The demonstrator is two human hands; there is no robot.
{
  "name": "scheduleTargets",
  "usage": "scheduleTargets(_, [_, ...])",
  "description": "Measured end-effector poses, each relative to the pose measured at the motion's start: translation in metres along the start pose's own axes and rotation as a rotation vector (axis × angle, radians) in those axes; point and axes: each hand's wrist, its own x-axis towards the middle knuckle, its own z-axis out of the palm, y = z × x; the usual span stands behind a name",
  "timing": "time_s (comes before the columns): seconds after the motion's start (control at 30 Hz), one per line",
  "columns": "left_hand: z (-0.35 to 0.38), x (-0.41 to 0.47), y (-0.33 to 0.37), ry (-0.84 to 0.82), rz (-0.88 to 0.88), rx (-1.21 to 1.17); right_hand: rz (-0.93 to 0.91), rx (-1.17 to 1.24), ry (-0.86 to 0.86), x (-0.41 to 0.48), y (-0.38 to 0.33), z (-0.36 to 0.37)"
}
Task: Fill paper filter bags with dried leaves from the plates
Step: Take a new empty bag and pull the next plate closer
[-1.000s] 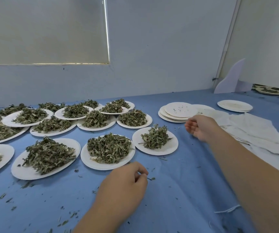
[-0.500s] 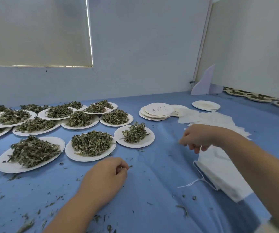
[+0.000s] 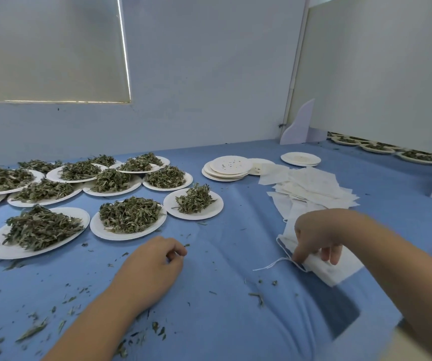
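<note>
head view: the blue cloth [image 3: 222, 277] covers the whole table and runs back to the wall. its near edge lies below the frame. the widest open room is the strip down the middle, between the plates on the left and the filter bags [image 3: 314, 183] on the right, with only leaf crumbs scattered over it.

the left hand [image 3: 152, 267] rests on the cloth just in front of the nearest plate [image 3: 97, 230]. its fingers are curled in, forefinger meeting thumb. a leaf scrap [image 3: 186, 245] lies right at the fingertip, and i cannot tell whether it is pinched or loose.

the right hand [image 3: 319, 235] reaches down at the near end of the bag pile, fingertips [image 3: 329, 256] on the top bag [image 3: 324, 273] and thumb at the bag's left edge. blur hides whether it pinches the paper or only touches it. a white string [image 3: 269, 265] trails left from that bag onto the cloth.

the dried leaves [image 3: 129, 214] sit heaped on many plates crowding the left side, rims touching or overlapping, with a smaller heap on its own plate [image 3: 215, 204] nearest the open strip. further back sit a stack of empty plates [image 3: 226, 169] and one more empty plate [image 3: 300, 159]. a white divider [image 3: 298, 123] stands in the far corner, with more leaf plates [image 3: 376, 148] in a row behind it along the right wall.
</note>
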Motion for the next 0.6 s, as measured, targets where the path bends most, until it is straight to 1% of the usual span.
scheduleTargets(0.07, [0.0,-0.001,0.0,0.009,0.003,-0.013,0.001,-0.002,0.038,0.002,0.0,0.003])
scheduleTargets(0.13, [0.0,-0.002,0.0,0.009,0.001,-0.023,-0.01,-0.016,0.113,0.004,0.0,0.002])
scheduleTargets(0.27, [-0.001,-0.002,0.001,0.008,-0.006,-0.025,-0.097,-0.164,0.232,0.002,0.001,-0.002])
scheduleTargets(0.3, [-0.001,-0.002,0.001,0.009,-0.008,-0.025,-0.13,-0.17,0.26,0.0,0.0,-0.003])
scheduleTargets(0.4, [0.0,-0.001,0.0,0.011,-0.001,-0.026,-0.255,-0.022,0.337,-0.01,-0.006,-0.007])
scheduleTargets(0.5, [-0.001,-0.003,0.003,0.044,0.021,-0.079,-0.421,0.162,0.319,-0.026,-0.022,-0.011])
scheduleTargets(0.53, [-0.002,-0.004,0.006,0.086,0.049,-0.111,-0.476,0.218,0.314,-0.03,-0.03,-0.011])
scheduleTargets(0.6, [-0.005,-0.006,0.01,0.27,0.157,-0.182,-0.579,0.306,0.334,-0.037,-0.048,-0.01])
